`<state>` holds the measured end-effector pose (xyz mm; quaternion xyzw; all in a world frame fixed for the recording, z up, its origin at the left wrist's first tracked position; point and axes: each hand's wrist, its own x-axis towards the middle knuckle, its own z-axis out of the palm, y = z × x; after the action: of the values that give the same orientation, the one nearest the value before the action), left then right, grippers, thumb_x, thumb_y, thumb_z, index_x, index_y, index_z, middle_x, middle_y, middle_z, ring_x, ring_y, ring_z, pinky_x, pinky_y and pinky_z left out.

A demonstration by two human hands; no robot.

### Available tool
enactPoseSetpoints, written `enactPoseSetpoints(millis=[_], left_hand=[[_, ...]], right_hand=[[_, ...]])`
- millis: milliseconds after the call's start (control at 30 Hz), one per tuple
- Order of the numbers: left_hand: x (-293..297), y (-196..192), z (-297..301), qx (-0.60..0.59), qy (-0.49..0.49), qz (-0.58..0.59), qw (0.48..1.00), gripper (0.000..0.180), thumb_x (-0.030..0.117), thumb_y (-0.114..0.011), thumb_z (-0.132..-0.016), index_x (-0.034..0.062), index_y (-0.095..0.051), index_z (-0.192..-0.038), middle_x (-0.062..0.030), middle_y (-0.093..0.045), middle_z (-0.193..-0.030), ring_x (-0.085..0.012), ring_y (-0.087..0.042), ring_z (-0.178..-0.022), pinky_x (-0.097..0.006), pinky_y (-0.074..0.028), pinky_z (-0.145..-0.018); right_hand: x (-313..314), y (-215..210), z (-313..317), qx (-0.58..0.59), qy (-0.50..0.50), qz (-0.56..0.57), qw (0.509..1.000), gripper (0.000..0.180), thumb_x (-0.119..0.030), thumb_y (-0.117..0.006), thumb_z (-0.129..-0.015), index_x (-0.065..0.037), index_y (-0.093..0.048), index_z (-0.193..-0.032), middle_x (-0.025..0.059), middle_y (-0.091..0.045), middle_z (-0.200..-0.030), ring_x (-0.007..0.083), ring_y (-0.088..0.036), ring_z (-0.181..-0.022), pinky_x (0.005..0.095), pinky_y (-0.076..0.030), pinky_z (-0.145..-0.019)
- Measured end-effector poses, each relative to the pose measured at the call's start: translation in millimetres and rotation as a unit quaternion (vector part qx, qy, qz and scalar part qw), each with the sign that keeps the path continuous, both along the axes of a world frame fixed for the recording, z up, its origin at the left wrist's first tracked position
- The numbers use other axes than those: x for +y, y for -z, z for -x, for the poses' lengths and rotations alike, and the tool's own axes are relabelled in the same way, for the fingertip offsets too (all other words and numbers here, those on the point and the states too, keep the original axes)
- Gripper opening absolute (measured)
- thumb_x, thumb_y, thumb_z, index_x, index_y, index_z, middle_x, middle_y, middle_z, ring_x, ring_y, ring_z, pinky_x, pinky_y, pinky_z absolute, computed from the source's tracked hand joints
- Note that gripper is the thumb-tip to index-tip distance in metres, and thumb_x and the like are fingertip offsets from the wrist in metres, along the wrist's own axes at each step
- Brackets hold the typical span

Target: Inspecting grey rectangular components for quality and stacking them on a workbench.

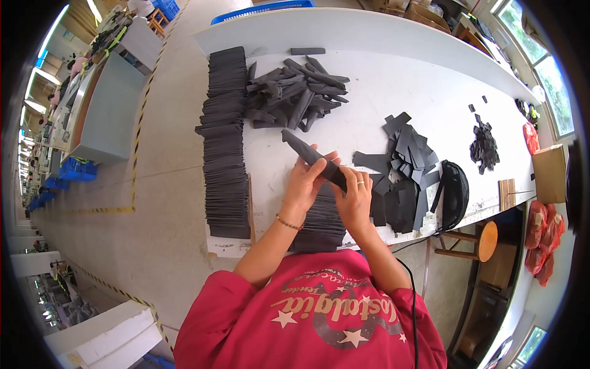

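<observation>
While a long row of stacked dark sheets [224,141] lines the white table [393,86], the left hand [305,181] and right hand [354,194] both clamp a folded dark foam strip [310,157] held just above the table edge, beside loose dark offcuts [402,172].

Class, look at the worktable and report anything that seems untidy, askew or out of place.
Nothing looks damaged or spilled. The folded dark strips lie in a loose jumble, unlike the neat long stack of dark sheets beside them. Both hands, left hand and right hand, hold one dark strip.
</observation>
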<state>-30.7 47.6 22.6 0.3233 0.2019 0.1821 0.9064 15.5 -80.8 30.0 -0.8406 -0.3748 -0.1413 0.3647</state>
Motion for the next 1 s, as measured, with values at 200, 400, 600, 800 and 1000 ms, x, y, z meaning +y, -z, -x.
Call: enactPoseSetpoints(millis=[200, 400, 600, 800, 1000], left_hand=[[-22.3, 23.5, -9.6, -0.084, 0.027, 0.108, 0.990, 0.022, 0.023, -0.055, -0.098, 0.0026, -0.055, -0.107, -0.0199, -0.068, -0.101, -0.0281, -0.063, -0.106, -0.039, -0.050, -0.093], [-14.3, 19.5, -1.4, -0.051, 0.021, 0.003, 0.998, 0.019, 0.026, -0.054, -0.099, 0.0063, -0.054, -0.097, -0.0205, -0.068, -0.104, -0.0292, -0.064, -0.104, -0.041, -0.048, -0.095], [-19.4, 16.8, -1.1, -0.088, 0.025, 0.087, 0.992, 0.020, 0.027, -0.051, -0.100, 0.0071, -0.054, -0.097, -0.0218, -0.064, -0.114, -0.0287, -0.060, -0.111, -0.040, -0.046, -0.098], [-17.4, 6.3, 3.8, -0.071, 0.030, 0.117, 0.990, 0.033, 0.032, -0.048, -0.101, 0.0031, -0.055, -0.115, -0.0208, -0.060, -0.123, -0.0293, -0.053, -0.122, -0.041, -0.045, -0.099], [-29.2, 17.4, 1.9, -0.116, 0.051, 0.172, 0.977, 0.037, 0.035, -0.045, -0.101, 0.0027, -0.055, -0.117, -0.0185, -0.058, -0.127, -0.0262, -0.052, -0.122, -0.038, -0.042, -0.102]], right_hand=[[18.7, 7.1, 11.7, 0.023, -0.021, -0.026, 0.999, 0.038, -0.002, -0.070, -0.072, -0.003, -0.054, -0.106, 0.0141, -0.060, -0.101, 0.0352, -0.056, -0.091, 0.0440, -0.043, -0.080], [-10.5, 6.2, 7.0, 0.076, -0.079, -0.012, 0.994, 0.035, -0.001, -0.073, -0.069, -0.004, -0.055, -0.098, 0.0148, -0.058, -0.100, 0.0357, -0.056, -0.091, 0.0439, -0.048, -0.077], [7.0, -11.6, 2.5, 0.056, -0.105, -0.008, 0.993, 0.031, -0.001, -0.072, -0.070, -0.004, -0.055, -0.096, 0.0136, -0.057, -0.099, 0.0360, -0.055, -0.089, 0.0435, -0.047, -0.077], [-17.8, -2.6, 4.0, 0.065, -0.124, -0.022, 0.990, 0.027, 0.000, -0.072, -0.071, -0.005, -0.056, -0.093, 0.0128, -0.058, -0.099, 0.0343, -0.057, -0.087, 0.0438, -0.047, -0.074], [3.7, -3.4, 2.5, 0.044, -0.148, -0.022, 0.988, 0.022, -0.001, -0.070, -0.075, -0.005, -0.057, -0.091, 0.0113, -0.059, -0.096, 0.0333, -0.058, -0.085, 0.0428, -0.046, -0.072]])
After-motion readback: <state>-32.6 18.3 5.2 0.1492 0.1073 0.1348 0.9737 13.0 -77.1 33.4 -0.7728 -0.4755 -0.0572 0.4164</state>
